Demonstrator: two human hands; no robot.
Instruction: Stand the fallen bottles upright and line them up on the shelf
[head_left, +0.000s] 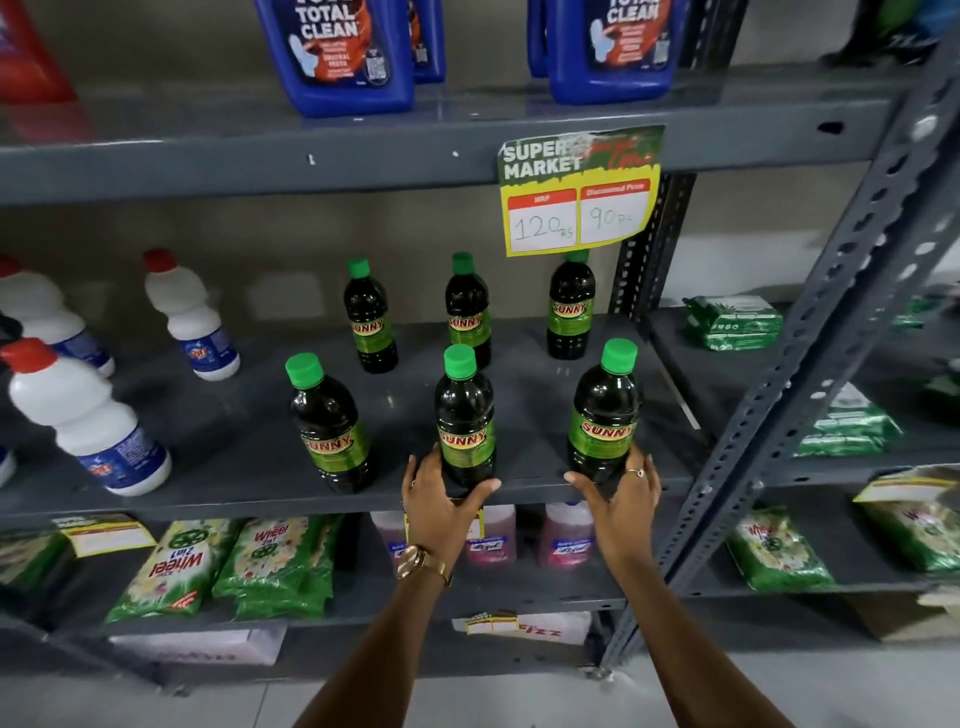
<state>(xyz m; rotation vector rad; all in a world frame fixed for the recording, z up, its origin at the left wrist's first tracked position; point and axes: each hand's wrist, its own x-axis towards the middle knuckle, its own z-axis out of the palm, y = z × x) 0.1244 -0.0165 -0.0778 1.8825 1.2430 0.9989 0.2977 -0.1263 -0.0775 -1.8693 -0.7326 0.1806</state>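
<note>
At the shelf (249, 488) front edge, left hand (441, 499) and right hand (621, 493) are each cupping a full, likely heavy, slick-walled bottle base: middle bottle (464, 415), right bottle (602, 410).

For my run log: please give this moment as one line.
left hand: holds front middle bottle | right hand: holds front right bottle | bottles: all upright

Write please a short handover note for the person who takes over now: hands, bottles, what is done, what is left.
Left hand grips the base of the front middle bottle. Right hand grips the front right bottle.
All six dark Sunny bottles stand upright on the shelf: three behind, three in front.
Done: none lies fallen.
Left: probably straighten the front row; the front left bottle looks slightly out of line.
</note>
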